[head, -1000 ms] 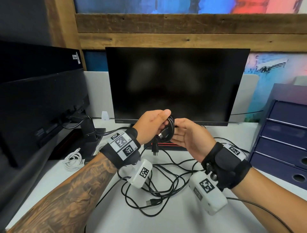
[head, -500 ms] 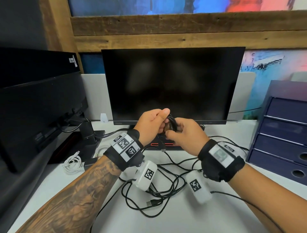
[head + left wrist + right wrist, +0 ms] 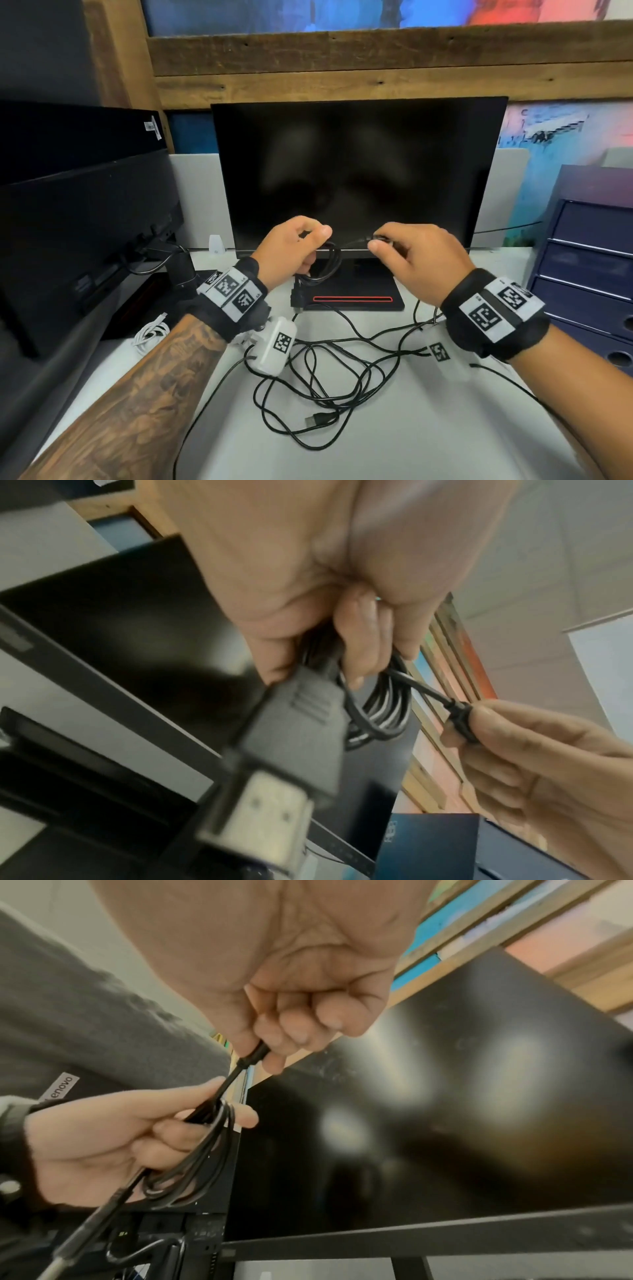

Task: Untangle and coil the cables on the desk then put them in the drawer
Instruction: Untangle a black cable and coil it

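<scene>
With hands now drawn apart, left hand [image 3: 291, 251] grips coiled cable [image 3: 327, 265]; right hand [image 3: 419, 255] pinches its plug end [image 3: 460, 719]. Judged ready for final wrap. Tangle [image 3: 329, 373] untouched on desk [image 3: 428, 438].

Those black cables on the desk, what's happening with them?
A person is coiling one black cable: the left hand grips the coiled loops, the right hand pinches its free end. More tangled black cables lie loose on the desk, a white cable sits left, and the drawers stand closed.
</scene>
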